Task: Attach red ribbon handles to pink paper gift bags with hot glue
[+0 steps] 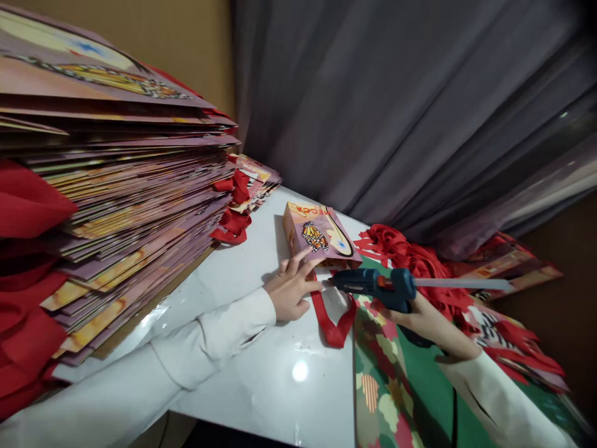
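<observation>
A paper gift bag (310, 235) with a butterfly print lies on the white table, its open end towards me. My left hand (291, 289) rests at that opening, fingers stretched out and spread against the edge. A red ribbon handle (336, 330) loops from the opening onto the table. Wrapped around a dark blue hot glue gun (373, 283) is my right hand (426, 323). The gun's nozzle points left at the bag's opening, close to my left fingertips. A pale glue stick (466, 284) sticks out of its rear. Whether the nozzle touches the bag I cannot tell.
A tall stack of flat printed bags (153, 186) with red ribbons stands at left. Red ribbons (410, 252) are heaped at the back right, near more printed bags (508, 336). A grey curtain (373, 93) hangs behind the white table (261, 379). Patterned paper (382, 373) covers the right side.
</observation>
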Demonstrator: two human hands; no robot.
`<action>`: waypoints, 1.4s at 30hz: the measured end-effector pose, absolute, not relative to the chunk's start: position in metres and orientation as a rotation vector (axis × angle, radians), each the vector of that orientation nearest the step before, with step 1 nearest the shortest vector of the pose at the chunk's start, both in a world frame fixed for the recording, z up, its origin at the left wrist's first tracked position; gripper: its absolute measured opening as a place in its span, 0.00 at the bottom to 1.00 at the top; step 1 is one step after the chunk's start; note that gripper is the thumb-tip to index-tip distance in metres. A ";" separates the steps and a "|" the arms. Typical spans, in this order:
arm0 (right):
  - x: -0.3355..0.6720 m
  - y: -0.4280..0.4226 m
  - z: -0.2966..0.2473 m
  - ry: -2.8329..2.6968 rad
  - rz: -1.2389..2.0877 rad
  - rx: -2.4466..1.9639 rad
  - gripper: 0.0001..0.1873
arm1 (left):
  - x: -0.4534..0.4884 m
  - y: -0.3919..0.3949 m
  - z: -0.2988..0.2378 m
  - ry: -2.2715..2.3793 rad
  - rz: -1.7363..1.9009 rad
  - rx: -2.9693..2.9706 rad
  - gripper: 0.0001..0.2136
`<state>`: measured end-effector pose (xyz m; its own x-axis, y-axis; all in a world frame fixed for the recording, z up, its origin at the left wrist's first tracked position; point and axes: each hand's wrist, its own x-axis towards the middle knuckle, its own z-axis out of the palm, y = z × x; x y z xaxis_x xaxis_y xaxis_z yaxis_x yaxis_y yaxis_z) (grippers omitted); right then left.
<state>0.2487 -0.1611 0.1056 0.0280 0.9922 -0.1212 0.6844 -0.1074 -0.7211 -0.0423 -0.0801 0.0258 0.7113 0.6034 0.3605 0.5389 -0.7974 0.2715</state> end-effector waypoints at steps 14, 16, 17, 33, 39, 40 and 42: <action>0.274 -0.172 0.144 -1.263 1.137 -2.068 0.23 | -0.045 -0.079 0.027 0.959 0.601 2.771 0.23; 0.291 -0.193 0.128 -0.888 1.117 -2.018 0.22 | -0.044 -0.078 0.024 0.977 0.649 2.787 0.20; 0.298 -0.203 0.119 -0.764 1.125 -1.948 0.21 | -0.043 -0.077 0.023 0.992 0.681 2.799 0.18; 0.357 -0.251 0.046 -0.959 0.615 -2.345 0.19 | -0.037 -0.078 0.030 1.155 0.941 2.880 0.11; 0.314 -0.232 0.083 -1.629 -0.312 -2.519 0.15 | -0.036 -0.078 0.032 1.128 0.966 2.927 0.10; 0.297 -0.222 0.089 -1.710 -0.319 -2.389 0.15 | -0.036 -0.078 0.033 1.128 0.960 2.918 0.10; 0.260 -0.195 0.094 -1.898 -0.124 -2.152 0.14 | -0.036 -0.077 0.033 1.133 0.942 2.899 0.10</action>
